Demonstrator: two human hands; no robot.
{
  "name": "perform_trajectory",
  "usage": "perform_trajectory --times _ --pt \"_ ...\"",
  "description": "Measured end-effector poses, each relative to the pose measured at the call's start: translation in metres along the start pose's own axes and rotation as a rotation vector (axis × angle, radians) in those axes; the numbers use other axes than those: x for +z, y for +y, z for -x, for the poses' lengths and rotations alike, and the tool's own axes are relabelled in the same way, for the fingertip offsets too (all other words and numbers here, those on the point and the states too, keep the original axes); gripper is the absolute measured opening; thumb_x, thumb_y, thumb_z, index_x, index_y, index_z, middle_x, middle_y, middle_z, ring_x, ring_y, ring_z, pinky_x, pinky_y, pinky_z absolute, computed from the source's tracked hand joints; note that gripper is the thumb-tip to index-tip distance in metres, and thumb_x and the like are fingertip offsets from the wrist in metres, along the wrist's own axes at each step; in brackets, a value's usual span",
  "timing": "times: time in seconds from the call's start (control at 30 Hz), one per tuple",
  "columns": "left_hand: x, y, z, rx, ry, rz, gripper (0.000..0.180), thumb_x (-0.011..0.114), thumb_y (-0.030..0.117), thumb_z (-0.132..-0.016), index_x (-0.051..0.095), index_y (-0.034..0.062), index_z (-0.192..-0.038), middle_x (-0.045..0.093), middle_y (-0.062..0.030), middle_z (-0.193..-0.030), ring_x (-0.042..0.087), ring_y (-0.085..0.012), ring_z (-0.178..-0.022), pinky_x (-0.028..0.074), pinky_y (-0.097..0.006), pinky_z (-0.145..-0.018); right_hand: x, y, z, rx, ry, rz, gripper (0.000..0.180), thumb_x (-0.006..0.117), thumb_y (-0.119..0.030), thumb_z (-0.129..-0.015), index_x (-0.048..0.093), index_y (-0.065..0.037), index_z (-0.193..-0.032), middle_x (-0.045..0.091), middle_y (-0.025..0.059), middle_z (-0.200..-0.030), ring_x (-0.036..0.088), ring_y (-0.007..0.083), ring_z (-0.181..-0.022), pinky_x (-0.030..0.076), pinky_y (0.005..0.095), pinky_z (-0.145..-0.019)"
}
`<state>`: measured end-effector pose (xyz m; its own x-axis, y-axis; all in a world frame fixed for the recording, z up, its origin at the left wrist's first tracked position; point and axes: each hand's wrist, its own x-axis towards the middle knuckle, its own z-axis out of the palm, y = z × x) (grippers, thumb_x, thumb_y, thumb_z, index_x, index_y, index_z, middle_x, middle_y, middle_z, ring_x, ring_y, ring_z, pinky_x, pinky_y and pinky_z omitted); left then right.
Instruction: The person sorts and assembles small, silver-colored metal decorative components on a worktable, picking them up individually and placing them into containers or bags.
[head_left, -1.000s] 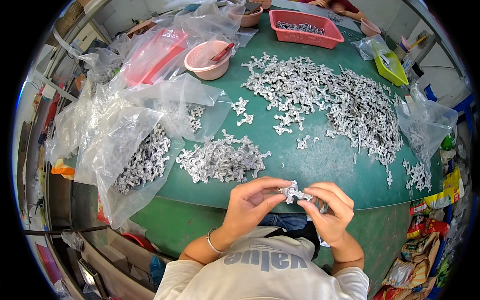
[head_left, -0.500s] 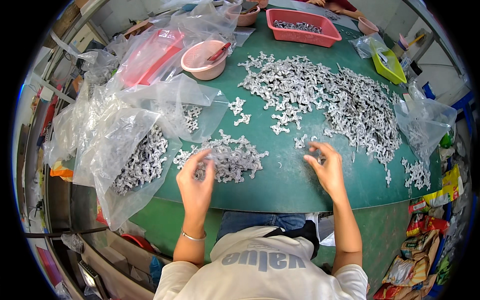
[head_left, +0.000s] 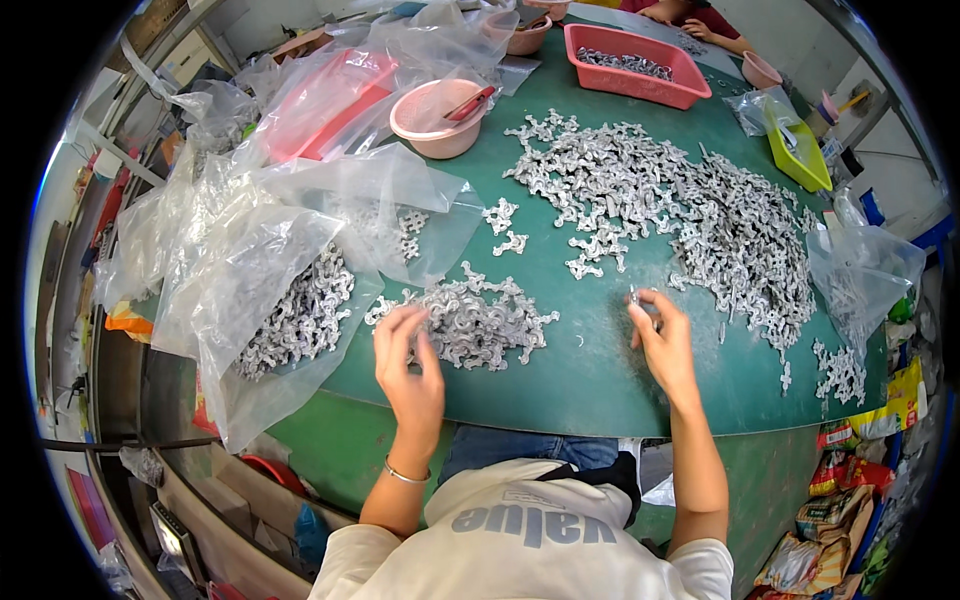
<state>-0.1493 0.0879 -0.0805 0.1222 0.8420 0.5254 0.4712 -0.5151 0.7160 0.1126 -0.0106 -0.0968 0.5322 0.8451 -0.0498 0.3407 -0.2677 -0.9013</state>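
Note:
My right hand [head_left: 664, 342] pinches a small silver-grey metal casting [head_left: 633, 296] between thumb and forefinger, just above the green table. My left hand [head_left: 410, 362] is at the left edge of a small pile of similar knobbly, lobed castings [head_left: 480, 322]. Its thumb and fingers are apart, slightly blurred, and nothing shows between them. Beyond my hands spreads a much larger heap of the castings [head_left: 745, 245], reaching from the table's middle to its right side. A few loose castings [head_left: 511, 243] lie between the two piles.
On the left, a clear plastic bag [head_left: 255, 235] spills castings. A pink basket [head_left: 437, 143] holds a red-handled tool. Farther back stand a pink tray [head_left: 690, 93] of metal parts and a yellow-green tray [head_left: 812, 176]. Another person's hands [head_left: 700, 30] rest at the far end.
My right hand has closed on a casting, and the loose pieces that lay by its fingertips are gone from the table. My left hand stays beside the small pile. The whole view has shifted slightly.

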Motion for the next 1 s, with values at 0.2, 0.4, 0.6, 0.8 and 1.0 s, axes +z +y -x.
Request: perform_trajectory --times 0.2,0.4,0.6,0.8,1.0 --pt "0.006 0.067 0.008 -0.011 -0.512 0.512 0.031 0.058 -0.009 -0.071 0.058 -0.0002 -0.101 0.057 -0.0119 -0.097 0.054 -0.0136 -0.072 0.043 -0.024 -0.066 0.007 -0.046 0.047 0.276 -0.658 -0.836 0.035 0.047 -0.028 -0.09 0.056 0.006 -0.098 0.061 0.0098 -0.076 0.047 0.0064 -0.049 0.031 0.0163 -0.039" --pt "0.011 0.074 0.006 -0.06 -0.839 0.668 0.028 0.059 -0.006 -0.074 0.058 -0.0044 -0.102 0.057 -0.0119 -0.092 0.056 -0.0123 -0.073 0.046 -0.022 -0.064 0.005 -0.05 0.063 0.277 -0.656 -0.813 0.039 0.046 -0.031 -0.09 0.06 0.005 -0.086 0.062 0.0106 -0.073 0.05 0.0085 -0.049 0.032 0.0185 -0.038" --pt "0.016 0.076 0.019 -0.508 -0.815 0.991 0.021 0.055 -0.007 -0.079 0.057 -0.0083 -0.101 0.059 -0.0108 -0.091 0.059 -0.0135 -0.076 0.05 -0.022 -0.067 -0.006 -0.06 0.07 0.212 -0.532 -0.571 0.022 0.055 -0.017 -0.086 0.061 0.004 -0.09 0.063 0.0099 -0.075 0.05 0.0073 -0.051 0.037 0.0188 -0.042" --pt "0.014 0.08 0.019 -0.476 -0.727 0.952 0.022 0.054 -0.007 -0.08 0.056 -0.009 -0.101 0.059 -0.013 -0.09 0.061 -0.0172 -0.076 0.052 -0.025 -0.068 -0.009 -0.07 0.084 0.093 -0.299 -0.515 0.014 0.063 -0.002 -0.076 0.06 0.004 -0.089 0.063 0.0071 -0.072 0.053 0.0064 -0.055 0.042 0.0203 -0.049" --pt "0.01 0.084 0.017 -0.376 -0.716 0.892 0.021 0.053 -0.009 -0.079 0.058 -0.0091 -0.099 0.06 -0.016 -0.09 0.063 -0.021 -0.075 0.053 -0.026 -0.066 -0.007 -0.074 0.089 -0.067 -0.156 -0.276 0.015 0.068 0.0 -0.071 0.061 0.003 -0.085 0.064 0.0062 -0.07 0.057 0.0075 -0.061 0.044 0.0204 -0.054"
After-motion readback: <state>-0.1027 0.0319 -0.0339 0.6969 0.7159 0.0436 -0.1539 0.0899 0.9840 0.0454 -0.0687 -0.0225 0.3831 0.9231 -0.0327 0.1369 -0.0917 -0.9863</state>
